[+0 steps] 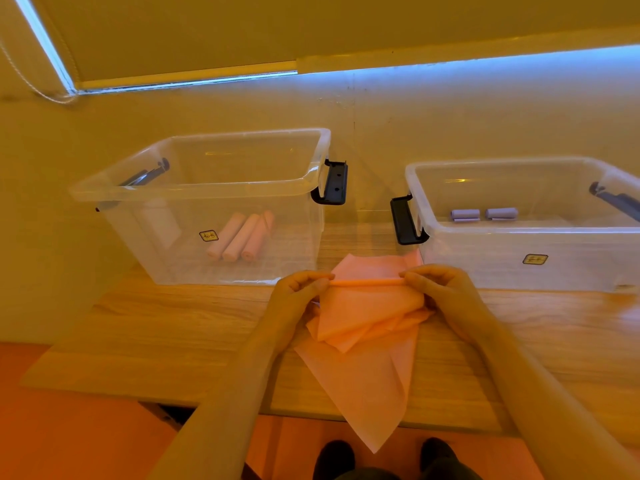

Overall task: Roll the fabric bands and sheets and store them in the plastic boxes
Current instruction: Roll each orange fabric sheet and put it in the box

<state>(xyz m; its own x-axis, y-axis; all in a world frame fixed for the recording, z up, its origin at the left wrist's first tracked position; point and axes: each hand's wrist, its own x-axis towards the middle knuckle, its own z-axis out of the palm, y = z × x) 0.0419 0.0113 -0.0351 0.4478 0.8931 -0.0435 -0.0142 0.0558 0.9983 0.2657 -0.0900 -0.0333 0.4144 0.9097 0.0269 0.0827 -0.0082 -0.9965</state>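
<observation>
Head view. The left hand and right hand pinch the two ends of a thin rolled edge of an orange fabric sheet, each grip narrow, with fingers and thumb curled round the roll. The sheet is held just above the wooden tabletop, between the two boxes; its loose folds hang below the roll, and one pointed corner drapes past the near tabletop edge. Left clear plastic box: lidless, dark handles, holding three pink fabric rolls lying side by side and touching, and a pale upright roll near its left wall. Right clear plastic box: lidless, holding two small lilac rolls set near each other at the far side of its floor.
</observation>
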